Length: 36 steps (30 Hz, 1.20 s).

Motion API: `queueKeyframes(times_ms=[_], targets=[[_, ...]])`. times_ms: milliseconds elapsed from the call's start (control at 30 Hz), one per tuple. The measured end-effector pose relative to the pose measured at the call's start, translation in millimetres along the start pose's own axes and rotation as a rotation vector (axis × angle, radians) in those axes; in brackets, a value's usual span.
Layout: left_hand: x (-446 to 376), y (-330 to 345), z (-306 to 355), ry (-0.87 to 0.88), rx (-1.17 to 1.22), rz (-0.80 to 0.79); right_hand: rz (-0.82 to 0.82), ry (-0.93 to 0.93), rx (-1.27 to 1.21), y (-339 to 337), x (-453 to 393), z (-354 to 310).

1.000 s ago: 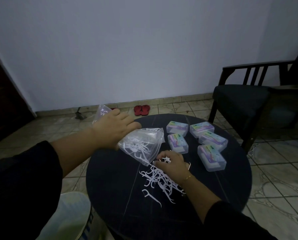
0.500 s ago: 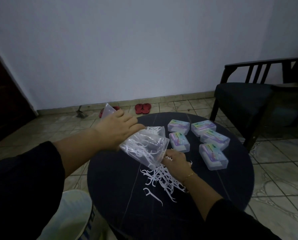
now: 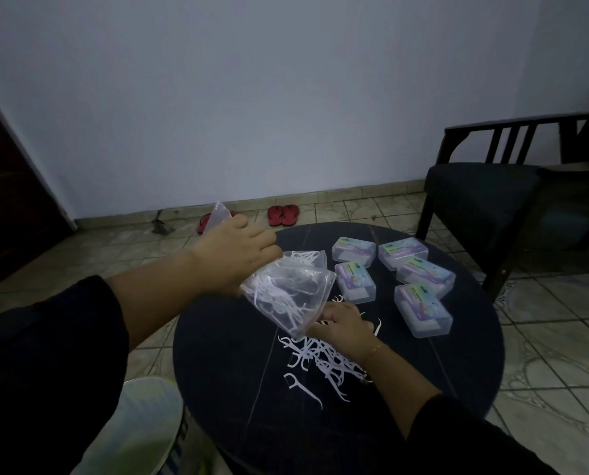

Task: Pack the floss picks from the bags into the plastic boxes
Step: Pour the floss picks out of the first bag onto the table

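My left hand [image 3: 233, 253] grips a clear plastic bag [image 3: 288, 293] of white floss picks, lifted and tilted mouth-down over the round dark table [image 3: 457, 389]. My right hand [image 3: 342, 325] rests on the table just under the bag's mouth, fingers curled over some floss picks. A loose heap of floss picks [image 3: 320, 363] lies spread in front of that hand. Several clear plastic boxes [image 3: 354, 281] with coloured labels sit shut on the far right part of the table.
A dark wooden armchair [image 3: 485, 197] stands to the right of the table. Red sandals [image 3: 283, 214] lie on the tiled floor by the wall. A pale round stool [image 3: 132, 426] is at lower left.
The left hand has raised and tipped the bag further to the right over the right hand. The right hand has shifted slightly toward the bag's mouth.
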State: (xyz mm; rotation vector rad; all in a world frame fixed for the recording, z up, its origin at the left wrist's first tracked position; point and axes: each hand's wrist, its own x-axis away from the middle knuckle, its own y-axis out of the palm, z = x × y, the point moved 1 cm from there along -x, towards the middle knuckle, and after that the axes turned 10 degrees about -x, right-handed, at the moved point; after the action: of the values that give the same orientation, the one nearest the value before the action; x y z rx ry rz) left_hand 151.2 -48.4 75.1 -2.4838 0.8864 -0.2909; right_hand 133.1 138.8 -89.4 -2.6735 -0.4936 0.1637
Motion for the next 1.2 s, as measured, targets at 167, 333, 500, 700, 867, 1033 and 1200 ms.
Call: queueKeyframes(times_ms=[167, 333, 500, 700, 867, 1033, 1200], targets=[[0, -3, -1, -0.026, 0.003, -0.054, 0.013, -0.03, -0.029, 3, 0, 0], [0, 6, -1, -0.048, -0.036, -0.181, 0.075, 0.065, -0.102, -3, 8, 4], [-5, 11, 2, -0.059, 0.004, -0.244, 0.037, 0.03, -0.084, -1, 8, -4], [-6, 8, 3, -0.076, 0.115, -0.206, 0.034, 0.002, 0.155, 0, 10, -12], [-2, 13, 4, -0.091, 0.081, -0.208, 0.089, 0.001, 0.098, -3, 11, -14], [2, 12, 0, -0.129, -0.005, -0.2, 0.104, 0.106, 0.091, -11, 12, -5], [2, 4, -3, -0.114, 0.0, -0.177, 0.143, 0.166, -0.011, -11, 16, 0]])
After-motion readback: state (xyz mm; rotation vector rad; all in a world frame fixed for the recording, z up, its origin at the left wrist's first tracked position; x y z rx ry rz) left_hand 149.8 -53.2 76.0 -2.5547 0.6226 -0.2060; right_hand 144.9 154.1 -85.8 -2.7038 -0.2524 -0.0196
